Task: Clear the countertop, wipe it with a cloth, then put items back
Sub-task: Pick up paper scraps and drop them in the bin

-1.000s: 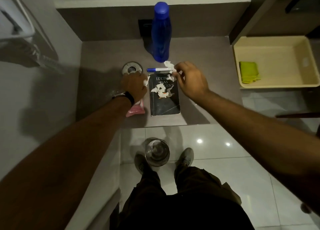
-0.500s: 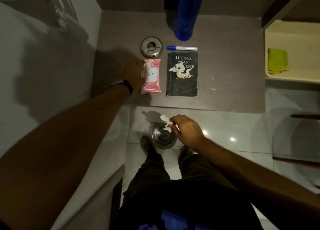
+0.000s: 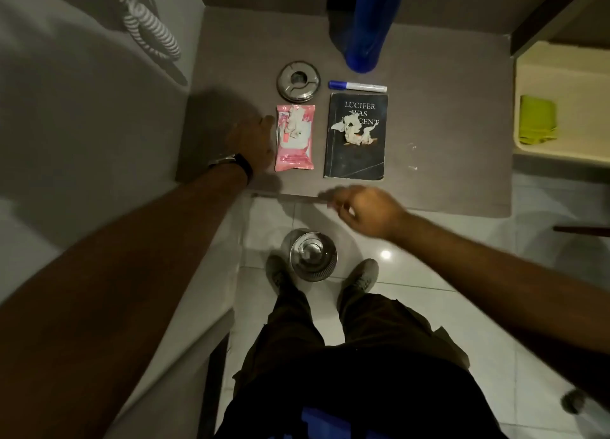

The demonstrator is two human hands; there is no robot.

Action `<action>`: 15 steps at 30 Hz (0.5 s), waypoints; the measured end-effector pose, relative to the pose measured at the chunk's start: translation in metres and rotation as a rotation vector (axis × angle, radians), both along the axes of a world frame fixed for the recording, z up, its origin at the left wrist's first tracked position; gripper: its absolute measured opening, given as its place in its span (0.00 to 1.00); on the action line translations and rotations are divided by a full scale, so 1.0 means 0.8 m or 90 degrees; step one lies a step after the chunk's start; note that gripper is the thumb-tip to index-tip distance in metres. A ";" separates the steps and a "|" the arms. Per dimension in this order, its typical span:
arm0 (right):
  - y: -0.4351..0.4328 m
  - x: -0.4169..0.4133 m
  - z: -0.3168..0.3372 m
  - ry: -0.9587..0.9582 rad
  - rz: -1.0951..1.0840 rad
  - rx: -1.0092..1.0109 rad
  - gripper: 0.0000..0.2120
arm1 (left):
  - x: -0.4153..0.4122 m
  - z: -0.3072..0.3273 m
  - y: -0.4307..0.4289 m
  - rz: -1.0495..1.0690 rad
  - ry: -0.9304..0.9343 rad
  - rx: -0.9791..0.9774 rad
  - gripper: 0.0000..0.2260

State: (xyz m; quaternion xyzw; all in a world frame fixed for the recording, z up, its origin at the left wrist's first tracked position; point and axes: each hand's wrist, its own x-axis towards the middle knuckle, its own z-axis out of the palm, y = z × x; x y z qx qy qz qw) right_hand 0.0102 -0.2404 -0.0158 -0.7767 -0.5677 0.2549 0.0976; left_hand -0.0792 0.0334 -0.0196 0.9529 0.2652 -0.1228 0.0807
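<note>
A coiled cord (image 3: 145, 25) is seen hanging on the wall at the far left. The left hand (image 3: 252, 146) is laid flat on the countertop (image 3: 445, 124), fingers extended and holding nothing, its fingertips touching the left edge of a pink wipes packet (image 3: 294, 138). A watch (image 3: 231, 161) is worn on that wrist. The packet is laid with its long axis running from the near edge toward the back wall, and crumpled white paper scraps (image 3: 293, 126) are seen on its upper half. Just behind it a round metal ashtray (image 3: 298, 81) is placed. To the right a black book (image 3: 355, 135) lies face up, its long axis parallel to the packet, its title end toward the wall; more torn white paper (image 3: 355, 130) is piled on its cover. A blue-capped marker (image 3: 357, 86) is set crosswise just behind the book, cap pointing left. A blue bottle (image 3: 371, 25) stands behind the marker. Small white crumbs (image 3: 412, 156) are scattered right of the book. The right hand (image 3: 366, 212) is held over the counter's near edge, fingers loosely curled; whether anything is pinched cannot be told. Below, a metal bin (image 3: 313, 255) stands on the tiled floor between the person's shoes. At far right a cream tub (image 3: 528, 65) holds a green cloth (image 3: 538, 120).
</note>
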 end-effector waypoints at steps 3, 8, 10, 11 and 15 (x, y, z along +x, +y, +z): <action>0.043 0.055 0.036 -0.100 -0.120 0.106 0.13 | 0.009 -0.005 -0.010 0.016 -0.053 -0.047 0.23; 0.104 0.133 0.030 -0.243 -0.205 -0.002 0.23 | 0.021 -0.020 -0.015 -0.007 -0.054 -0.049 0.27; 0.109 0.141 0.018 -0.208 -0.208 -0.073 0.27 | 0.021 -0.027 -0.012 -0.006 -0.064 -0.062 0.27; 0.109 0.141 0.012 -0.181 -0.205 -0.097 0.27 | 0.022 -0.029 -0.010 -0.008 -0.064 -0.065 0.26; 0.104 0.130 -0.007 -0.159 -0.183 -0.110 0.23 | 0.025 -0.029 -0.002 -0.006 -0.064 -0.064 0.26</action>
